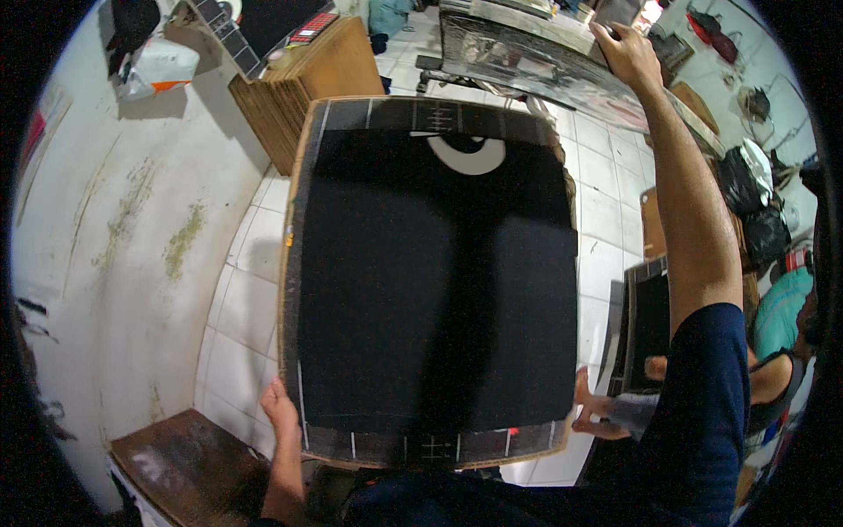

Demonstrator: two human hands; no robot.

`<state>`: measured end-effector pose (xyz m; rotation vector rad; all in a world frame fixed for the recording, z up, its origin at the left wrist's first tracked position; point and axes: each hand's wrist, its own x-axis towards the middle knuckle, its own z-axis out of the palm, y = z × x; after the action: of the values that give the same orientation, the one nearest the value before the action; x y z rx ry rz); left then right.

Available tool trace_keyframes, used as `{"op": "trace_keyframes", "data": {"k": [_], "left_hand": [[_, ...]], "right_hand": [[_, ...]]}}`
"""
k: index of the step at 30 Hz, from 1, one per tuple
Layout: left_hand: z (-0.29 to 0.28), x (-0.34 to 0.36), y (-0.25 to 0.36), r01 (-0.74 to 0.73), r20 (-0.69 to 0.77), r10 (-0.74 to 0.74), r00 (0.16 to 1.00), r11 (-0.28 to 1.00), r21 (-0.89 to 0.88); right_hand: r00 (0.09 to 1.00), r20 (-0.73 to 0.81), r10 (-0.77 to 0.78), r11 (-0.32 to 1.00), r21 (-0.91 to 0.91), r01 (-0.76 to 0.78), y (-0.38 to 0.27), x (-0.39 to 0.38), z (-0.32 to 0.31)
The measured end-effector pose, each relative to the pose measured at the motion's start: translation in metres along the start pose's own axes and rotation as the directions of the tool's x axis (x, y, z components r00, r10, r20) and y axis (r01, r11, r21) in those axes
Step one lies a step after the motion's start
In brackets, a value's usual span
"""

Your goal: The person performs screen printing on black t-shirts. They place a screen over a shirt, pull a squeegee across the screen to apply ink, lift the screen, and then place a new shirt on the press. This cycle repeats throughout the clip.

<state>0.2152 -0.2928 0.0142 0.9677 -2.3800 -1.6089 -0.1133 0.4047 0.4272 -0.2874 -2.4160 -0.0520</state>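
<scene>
A large board (294,307) covered with black cloth (378,290) stands in front of me. Marked dark strips run along its far and near ends, and a white curved shape (479,161) shows near the far end of the cloth. My left hand (279,406) grips the board's left edge near the lower corner, fingers closed round it. Stretched far forward to the upper right, my right hand (628,54) has bent fingers beside a dark object above the worktable; what they hold is hidden. Another person's hand (597,408) is at the board's lower right edge.
A stack of brown boards (307,83) stands at the upper left by the stained white wall (132,202). A plastic-covered worktable (536,61) lies ahead. Another dark board (650,325) and a person in a teal garment (781,307) are at right. A brown surface (193,465) fills the lower left.
</scene>
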Motion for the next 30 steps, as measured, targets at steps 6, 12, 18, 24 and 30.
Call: {"op": "trace_keyframes", "data": {"k": [6, 12, 18, 24, 30], "left_hand": [[0.053, 0.010, -0.006, -0.215, 0.105, 0.190, 0.976, 0.916, 0.340], [0.019, -0.004, 0.000, -0.379, 0.438, 0.230, 0.869, 0.879, 0.291], [0.017, -0.009, 0.025, -0.392, 0.432, 0.224, 0.873, 0.851, 0.351], [0.024, -0.024, 0.027, -0.386, 0.418, 0.187, 0.889, 0.795, 0.468], [0.029, -0.016, 0.019, -0.325, 0.422, 0.148, 0.894, 0.863, 0.387]], "right_hand": [[0.997, -0.049, 0.059, 0.995, 0.082, -0.055, -0.019, -0.018, -0.016], [0.989, 0.031, 0.143, 0.984, 0.101, -0.145, -0.031, -0.016, -0.028], [0.985, 0.077, 0.156, 0.982, 0.092, -0.163, -0.023, 0.003, -0.025], [0.986, 0.125, 0.106, 0.984, 0.127, -0.122, -0.016, 0.027, -0.024], [0.997, 0.059, 0.049, 0.988, 0.145, -0.057, -0.007, 0.041, -0.017]]}}
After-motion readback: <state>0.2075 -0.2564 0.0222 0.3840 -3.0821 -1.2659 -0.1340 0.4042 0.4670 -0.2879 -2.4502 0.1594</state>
